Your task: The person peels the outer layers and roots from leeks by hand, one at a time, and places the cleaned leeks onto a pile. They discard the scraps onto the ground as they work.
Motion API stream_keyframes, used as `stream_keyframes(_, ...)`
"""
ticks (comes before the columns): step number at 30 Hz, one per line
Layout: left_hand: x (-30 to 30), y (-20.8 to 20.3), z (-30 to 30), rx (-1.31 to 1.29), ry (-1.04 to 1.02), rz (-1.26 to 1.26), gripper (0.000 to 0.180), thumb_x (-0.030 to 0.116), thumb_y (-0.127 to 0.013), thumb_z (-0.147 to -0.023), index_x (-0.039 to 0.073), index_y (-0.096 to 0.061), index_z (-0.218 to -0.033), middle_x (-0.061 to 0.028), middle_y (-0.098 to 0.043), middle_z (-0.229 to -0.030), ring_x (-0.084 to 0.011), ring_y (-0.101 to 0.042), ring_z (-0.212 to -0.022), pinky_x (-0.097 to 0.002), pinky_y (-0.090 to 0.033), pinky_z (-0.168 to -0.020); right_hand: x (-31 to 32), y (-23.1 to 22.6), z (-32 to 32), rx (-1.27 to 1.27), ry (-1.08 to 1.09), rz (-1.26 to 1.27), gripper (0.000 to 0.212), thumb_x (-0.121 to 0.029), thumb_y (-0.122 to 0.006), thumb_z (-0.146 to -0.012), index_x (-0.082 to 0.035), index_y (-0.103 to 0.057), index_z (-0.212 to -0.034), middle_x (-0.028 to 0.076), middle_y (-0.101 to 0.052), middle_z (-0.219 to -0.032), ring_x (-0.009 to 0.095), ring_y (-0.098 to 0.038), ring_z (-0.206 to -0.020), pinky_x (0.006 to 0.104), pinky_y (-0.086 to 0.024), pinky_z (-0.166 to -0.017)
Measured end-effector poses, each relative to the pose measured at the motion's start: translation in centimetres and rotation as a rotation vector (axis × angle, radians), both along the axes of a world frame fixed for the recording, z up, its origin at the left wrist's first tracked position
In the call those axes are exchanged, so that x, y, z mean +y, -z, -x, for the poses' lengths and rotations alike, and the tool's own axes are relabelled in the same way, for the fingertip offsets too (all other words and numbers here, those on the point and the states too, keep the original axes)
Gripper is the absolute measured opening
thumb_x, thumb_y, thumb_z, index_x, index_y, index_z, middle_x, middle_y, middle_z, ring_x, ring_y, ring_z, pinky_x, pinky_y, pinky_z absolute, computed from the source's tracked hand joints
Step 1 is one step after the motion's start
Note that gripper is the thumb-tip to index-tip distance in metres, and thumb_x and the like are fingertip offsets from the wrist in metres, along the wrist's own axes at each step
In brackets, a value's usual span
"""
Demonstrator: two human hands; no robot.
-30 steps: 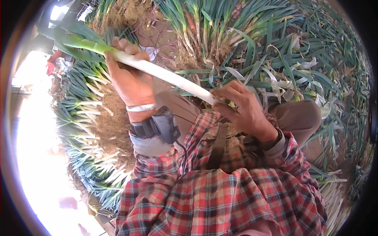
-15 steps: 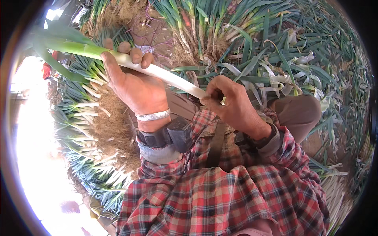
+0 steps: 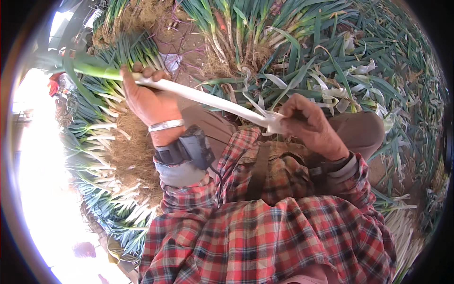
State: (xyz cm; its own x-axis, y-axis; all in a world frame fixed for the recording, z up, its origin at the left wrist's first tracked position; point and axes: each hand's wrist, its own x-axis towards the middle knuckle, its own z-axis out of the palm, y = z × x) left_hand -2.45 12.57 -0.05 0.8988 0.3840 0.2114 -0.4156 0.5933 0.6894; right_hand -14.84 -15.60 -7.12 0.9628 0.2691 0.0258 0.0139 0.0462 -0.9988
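Note:
A long green onion (image 3: 208, 98) lies slantwise in front of me, its green leaves toward the upper left and its white stem toward the right. My left hand (image 3: 149, 102) is wrapped round it, palm up, where the white turns to green. At the lower end of the stem, my right hand (image 3: 309, 125) pinches a loose white flap of outer skin (image 3: 273, 122). Fingers of that hand are slightly blurred, and they partly hide the stem's tip.
Rows of green onions (image 3: 99, 146) with brown roots (image 3: 132, 146) curve along my left. An unpeeled bunch (image 3: 241, 35) stands upright beyond my hands. Leaves and stripped skins (image 3: 331, 90) are heaped at the right, and white stems (image 3: 404, 236) lie at the lower right.
My right hand has moved right and slightly down, and a strip of skin now stands off the stem's end. My left hand has shifted a little left with the green onion.

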Motion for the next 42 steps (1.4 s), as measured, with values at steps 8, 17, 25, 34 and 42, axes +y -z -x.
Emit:
stream_keyframes(8,4.0,-1.1,-0.6,-0.021,-0.004,0.108,0.017,0.019,-0.065,-0.092,0.008,-0.052,-0.093,0.0009,-0.053,-0.078,-0.0096,-0.048,-0.063,-0.0248,-0.043,-0.055,-5.8,5.0,0.5,-0.247,0.232,0.93,0.037,-0.005,-0.068,-0.081,-0.005,-0.055,-0.116,0.015,-0.061,-0.113,0.029,-0.064,-0.085,0.0393,-0.049,-0.072)
stream_keyframes(17,7.1,1.0,-1.6,0.034,0.018,0.319,0.019,0.028,-0.058,-0.097,0.009,-0.052,-0.098,0.0007,-0.053,-0.08,-0.0113,-0.046,-0.064,-0.0254,-0.041,-0.056,3.0,2.1,-7.1,0.123,-0.221,0.276,0.02,-0.008,-0.065,-0.085,0.001,-0.062,-0.102,0.01,-0.064,-0.079,0.017,-0.063,-0.076,0.0354,-0.046,-0.063)
stream_keyframes(25,11.2,3.1,1.5,0.1,-0.493,0.06,0.018,0.026,-0.056,-0.097,0.01,-0.05,-0.104,-0.0003,-0.051,-0.083,-0.0119,-0.049,-0.066,-0.0271,-0.045,-0.058,-5.9,4.5,-12.8,-0.09,-0.012,1.099,0.047,-0.012,-0.06,-0.083,-0.006,-0.053,-0.129,0.02,-0.053,-0.13,0.039,-0.054,-0.112,0.0454,-0.044,-0.095)
stream_keyframes(34,5.5,4.8,4.8,-0.117,-0.263,0.426,0.019,0.025,-0.058,-0.097,0.012,-0.055,-0.111,-0.0019,-0.06,-0.091,-0.0154,-0.06,-0.084,-0.0343,-0.053,-0.078,9.4,-2.1,-10.3,-0.545,-0.361,0.787,0.032,-0.008,-0.064,-0.085,-0.003,-0.059,-0.116,0.02,-0.059,-0.104,0.038,-0.059,-0.092,0.0429,-0.046,-0.081)
stream_keyframes(42,11.1,2.1,13.4,-0.148,-0.2,0.42,0.027,0.024,-0.056,-0.098,0.009,-0.052,-0.119,-0.0032,-0.059,-0.098,-0.0177,-0.06,-0.089,-0.0383,-0.052,-0.083,9.8,-3.9,-7.5,-0.474,-0.562,0.999,0.027,-0.008,-0.067,-0.079,0.0,-0.06,-0.104,0.018,-0.058,-0.093,0.039,-0.057,-0.086,0.0444,-0.045,-0.076)
